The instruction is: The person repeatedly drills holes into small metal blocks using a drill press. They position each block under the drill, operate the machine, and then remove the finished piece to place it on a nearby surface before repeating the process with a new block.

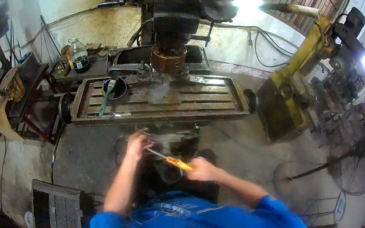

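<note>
My right hand [201,169] grips a screwdriver [171,159] by its orange handle, the metal shaft pointing up and left. My left hand [137,144] is closed near the shaft's tip, just below the front edge of a milling machine table [200,106]. What the left fingers pinch is blurred. The machine's head [168,58] hangs over the slotted table. A metal bowl with a green-handled tool [111,91] rests on the table's left end.
A yellow machine [301,74] stands at the right, with a floor fan [360,166] below it. A bench with a bottle [79,55] is behind the table. A dark metal rack [59,216] sits at the lower left. A bright lamp [245,1] shines above.
</note>
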Available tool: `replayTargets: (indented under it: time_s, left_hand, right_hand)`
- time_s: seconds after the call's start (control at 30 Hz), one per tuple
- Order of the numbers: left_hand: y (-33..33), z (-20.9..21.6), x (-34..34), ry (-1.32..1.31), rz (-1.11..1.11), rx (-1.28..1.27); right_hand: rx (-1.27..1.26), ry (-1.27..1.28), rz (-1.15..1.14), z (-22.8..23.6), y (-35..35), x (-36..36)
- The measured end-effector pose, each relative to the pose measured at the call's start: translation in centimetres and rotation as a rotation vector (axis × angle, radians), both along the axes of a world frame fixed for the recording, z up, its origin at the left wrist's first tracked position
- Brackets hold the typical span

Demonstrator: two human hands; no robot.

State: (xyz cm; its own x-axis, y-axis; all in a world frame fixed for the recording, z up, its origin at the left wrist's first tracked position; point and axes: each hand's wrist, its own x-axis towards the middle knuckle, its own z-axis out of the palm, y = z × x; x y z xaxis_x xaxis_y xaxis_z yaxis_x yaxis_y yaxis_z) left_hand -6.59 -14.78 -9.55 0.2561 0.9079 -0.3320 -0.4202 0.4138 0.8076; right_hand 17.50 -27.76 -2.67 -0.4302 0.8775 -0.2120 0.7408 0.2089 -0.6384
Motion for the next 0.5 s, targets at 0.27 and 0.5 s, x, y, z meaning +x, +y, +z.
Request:
replayTargets:
  time_s: [0.27, 0.5]
  left_hand:
    - [0.5, 0.4, -0.1, -0.042, 0.045, 0.024]
    - [-0.2, 1.5, -1.6, 0.095, 0.049, 0.097]
  right_hand:
    - [0.284, -0.364, -0.371, 4.9, 9.5, 3.4]
    - [0.377, -0.287, -0.435, 4.5, 19.0, 2.0]
